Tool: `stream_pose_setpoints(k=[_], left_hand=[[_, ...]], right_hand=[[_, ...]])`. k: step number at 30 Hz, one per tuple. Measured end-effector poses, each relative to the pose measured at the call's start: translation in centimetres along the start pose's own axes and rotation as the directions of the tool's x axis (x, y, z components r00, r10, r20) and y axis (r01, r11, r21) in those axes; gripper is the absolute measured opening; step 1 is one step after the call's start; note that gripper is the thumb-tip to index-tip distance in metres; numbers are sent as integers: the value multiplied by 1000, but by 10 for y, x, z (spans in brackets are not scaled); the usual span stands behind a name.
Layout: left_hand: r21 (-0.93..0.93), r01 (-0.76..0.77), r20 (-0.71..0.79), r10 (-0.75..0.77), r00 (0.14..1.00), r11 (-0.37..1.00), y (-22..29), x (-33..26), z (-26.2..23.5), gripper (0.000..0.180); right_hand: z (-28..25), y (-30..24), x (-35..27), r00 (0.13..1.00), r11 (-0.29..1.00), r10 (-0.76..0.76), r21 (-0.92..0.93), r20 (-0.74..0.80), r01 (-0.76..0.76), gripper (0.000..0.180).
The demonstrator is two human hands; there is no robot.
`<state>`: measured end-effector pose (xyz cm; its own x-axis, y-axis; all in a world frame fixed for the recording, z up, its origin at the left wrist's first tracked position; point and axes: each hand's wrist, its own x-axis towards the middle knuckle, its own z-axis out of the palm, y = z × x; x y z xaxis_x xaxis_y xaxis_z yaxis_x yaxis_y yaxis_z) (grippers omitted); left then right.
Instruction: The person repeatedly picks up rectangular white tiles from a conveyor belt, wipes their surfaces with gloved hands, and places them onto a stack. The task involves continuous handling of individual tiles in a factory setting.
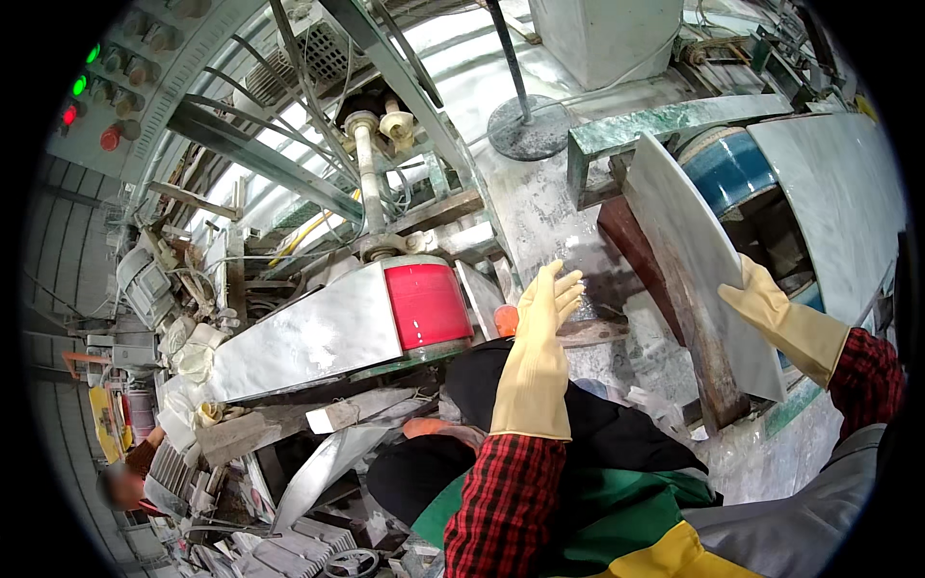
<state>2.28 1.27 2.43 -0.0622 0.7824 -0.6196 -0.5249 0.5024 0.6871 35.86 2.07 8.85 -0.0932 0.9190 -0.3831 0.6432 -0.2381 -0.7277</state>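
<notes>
A grey-white marbled slab [686, 246] stands tilted on edge, to the right of the person's knees and just left of the blue drum [727, 173]. The right hand [776, 313], in a cream rubber glove, holds the slab by its right edge, the digits bent around it. The left hand [549, 299], gloved alike, is spread wide and holds nothing; its fingers point away from the body, well apart from the slab.

The step in hand looks like steadying or handling the slab with one hand. Shifting it safely would seem to call for a second hold: the left hand crossing to the slab's free side, the right one keeping its grip so the slab does not tip.

Beside the slab on its left is a reddish-brown panel [636, 255]; whether the two touch cannot be told. Beyond the slab's top lies a green marble strip [679, 123], and to its right a pale marbled panel [833, 207] borders the blue drum. Left of the knees, a red drum [427, 303] adjoins another white panel [308, 332]. Farther out are a round black base [528, 130] with an upright rod, a control panel [135, 72] with lit buttons, and a co-worker [143, 458] at the far left.
</notes>
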Motion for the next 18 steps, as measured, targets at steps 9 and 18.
stream_pose_setpoints(k=[9,18], left_hand=[[9,34,-3,-34,999,999,2,-2,2,49],[-5,31,-15,-31,999,1000,-1,-2,-3,45]], right_hand=[[0,12,4,1000,998,9,-66,-19,-10,52],[1,-5,-1,1000,999,18,-43,16,-18,52]])
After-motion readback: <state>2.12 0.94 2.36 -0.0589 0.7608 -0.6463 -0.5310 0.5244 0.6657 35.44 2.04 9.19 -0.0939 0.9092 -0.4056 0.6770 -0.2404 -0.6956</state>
